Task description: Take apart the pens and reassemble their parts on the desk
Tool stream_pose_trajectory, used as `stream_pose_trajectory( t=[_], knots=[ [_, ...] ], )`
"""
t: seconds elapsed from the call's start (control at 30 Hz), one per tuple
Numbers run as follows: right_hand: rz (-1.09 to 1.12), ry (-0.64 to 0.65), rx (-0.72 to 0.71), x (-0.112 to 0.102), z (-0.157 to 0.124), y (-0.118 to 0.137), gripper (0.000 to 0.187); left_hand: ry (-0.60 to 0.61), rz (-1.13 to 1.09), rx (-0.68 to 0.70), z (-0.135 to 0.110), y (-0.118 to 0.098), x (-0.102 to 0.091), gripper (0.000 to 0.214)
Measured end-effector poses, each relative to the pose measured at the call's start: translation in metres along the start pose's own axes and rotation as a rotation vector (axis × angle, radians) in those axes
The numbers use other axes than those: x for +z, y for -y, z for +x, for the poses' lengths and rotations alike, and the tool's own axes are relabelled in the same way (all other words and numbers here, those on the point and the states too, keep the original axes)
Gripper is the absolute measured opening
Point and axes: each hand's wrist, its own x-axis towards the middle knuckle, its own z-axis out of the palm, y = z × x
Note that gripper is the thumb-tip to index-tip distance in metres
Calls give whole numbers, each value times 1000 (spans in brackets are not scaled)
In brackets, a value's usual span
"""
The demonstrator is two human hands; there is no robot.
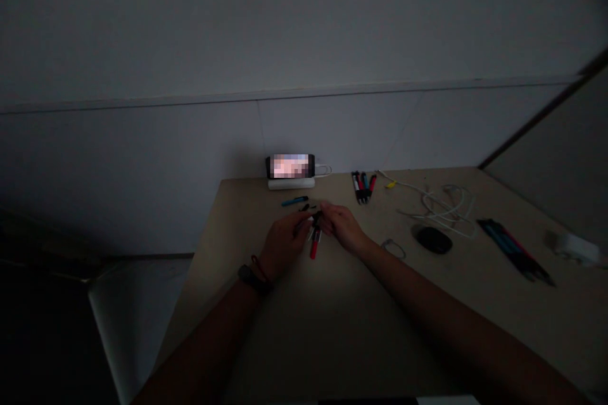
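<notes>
2 bare arms reach in from the bottom, over a light wooden table. The left hand has a black watch and a thin dark band on its wrist. The right hand comes in from the other side, and the 2 hands meet in the middle.

A red marker pen hangs down from where they meet, with its red end toward the person. The fingers of the left hand look pressed together and seem to pinch the top of this pen. The right fingers are also pressed close, right at that spot. It is too dark to tell if they pinch the pen or a small black piece there. Right now, both hands are busy at the top of the pen.

Just past the hands lies a blue pen. To the right are a grey loop of wire and a black oval thing, maybe a mouse. Farther right lies a bunch of long pens. Behind them are a white cable and a small group of markers. At the back, a phone with a blurred screen sits on a white block, by a pale wall.
</notes>
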Motion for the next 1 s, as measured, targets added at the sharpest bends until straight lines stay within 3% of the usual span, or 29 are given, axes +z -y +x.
stream_pose_trajectory(
  t=[0.43,0.73,1.0],
  knots=[
    [6,0,18,0,-3,1,45,12,26,-35,-2,-6,0,20],
    [-260,-15,-6,0,-6,4,63,26,96,7,-2,-5,2,14],
    [-261,-26,-12,0,-7,4,61,20,58,-2,-2,-3,4,11]
  ],
)
